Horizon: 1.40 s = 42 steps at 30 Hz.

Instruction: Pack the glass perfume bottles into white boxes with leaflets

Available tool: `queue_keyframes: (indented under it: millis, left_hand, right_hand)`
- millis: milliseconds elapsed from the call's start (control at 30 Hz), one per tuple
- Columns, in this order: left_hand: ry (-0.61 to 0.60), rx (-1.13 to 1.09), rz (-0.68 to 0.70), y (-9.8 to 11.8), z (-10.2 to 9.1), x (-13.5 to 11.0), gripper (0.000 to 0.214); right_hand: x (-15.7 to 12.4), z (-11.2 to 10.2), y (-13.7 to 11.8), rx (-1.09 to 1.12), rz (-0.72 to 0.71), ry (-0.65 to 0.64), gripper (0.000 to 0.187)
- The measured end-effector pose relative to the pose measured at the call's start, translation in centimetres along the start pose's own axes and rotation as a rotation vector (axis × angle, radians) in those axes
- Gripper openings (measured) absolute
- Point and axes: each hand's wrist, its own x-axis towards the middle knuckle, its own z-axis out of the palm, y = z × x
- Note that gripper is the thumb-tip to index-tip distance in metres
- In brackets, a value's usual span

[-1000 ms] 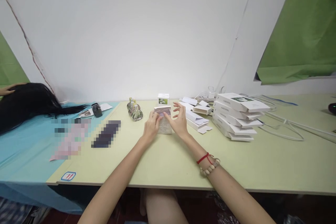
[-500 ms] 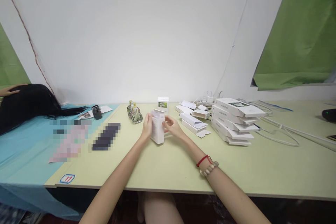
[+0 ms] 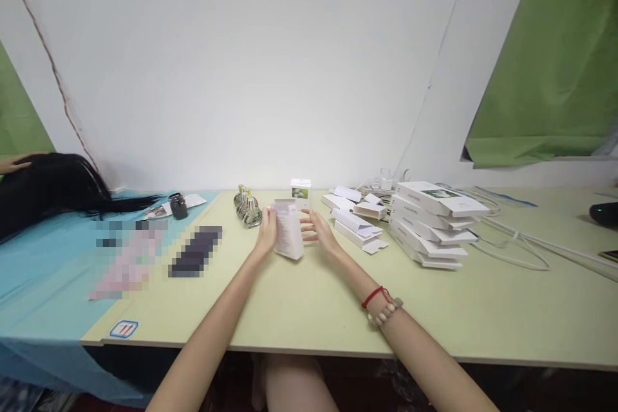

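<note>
A small white carton (image 3: 289, 235) with fine print on its face is held upright just above the table, slightly tilted and a little blurred. My left hand (image 3: 267, 232) grips it by its left side. To its right, my right hand (image 3: 319, 232) has its fingers spread and stands apart from the carton or barely at its edge. Several round glass perfume bottles (image 3: 251, 214) with gold caps stand in a row behind my left hand. A closed white box (image 3: 301, 192) with a green picture stands behind the carton.
Flat white cartons (image 3: 357, 222) lie loosely to the right, beside a leaning stack of white boxes (image 3: 429, 225). White cables (image 3: 516, 251) run at the far right. On the left are a blue cloth (image 3: 58, 283), a dark jar (image 3: 178, 206) and a person's dark hair (image 3: 48, 193).
My right hand has let go of the carton's right side and spread its fingers. The carton has turned in my left hand, so its printed face shows more.
</note>
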Motion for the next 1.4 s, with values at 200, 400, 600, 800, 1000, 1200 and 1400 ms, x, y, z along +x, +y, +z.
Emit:
queue_keyframes:
  millis: [200,400,600,800,1000,1200,1400]
  left_hand:
    - [-0.026,0.01,0.029,-0.3,1.8,-0.9,0.036]
    - [0.383,0.593,-0.065,-3.2,-1.9,0.1,0.045]
    - [0.346,0.69,-0.201,-6.4,-5.8,1.2,0.036]
    - [0.215,0.671,-0.124,-6.3,-5.0,1.1,0.034]
    - [0.344,0.837,-0.133,-5.4,-4.5,1.1,0.062]
    - [0.305,0.883,-0.331,-6.7,-5.4,1.9,0.047]
    - [0.353,0.944,-0.377,-6.6,-5.5,2.1,0.045]
  right_hand:
    - [-0.3,0.6,1.5,-0.178,-0.2,-0.079,0.069]
    - [-0.2,-0.1,2.2,-0.4,-0.128,0.036,0.055]
    - [-0.3,-0.4,2.1,-0.467,-0.11,0.037,0.055]
    - [-0.4,-0.3,2.1,-0.466,-0.122,0.054,0.052]
    - [-0.4,-0.2,2.3,-0.458,-0.118,0.055,0.052]
    - [-0.3,-0.4,2.5,-0.464,-0.115,0.056,0.052]
    - [-0.5,-0.3,2.6,-0.474,-0.113,0.069,0.053]
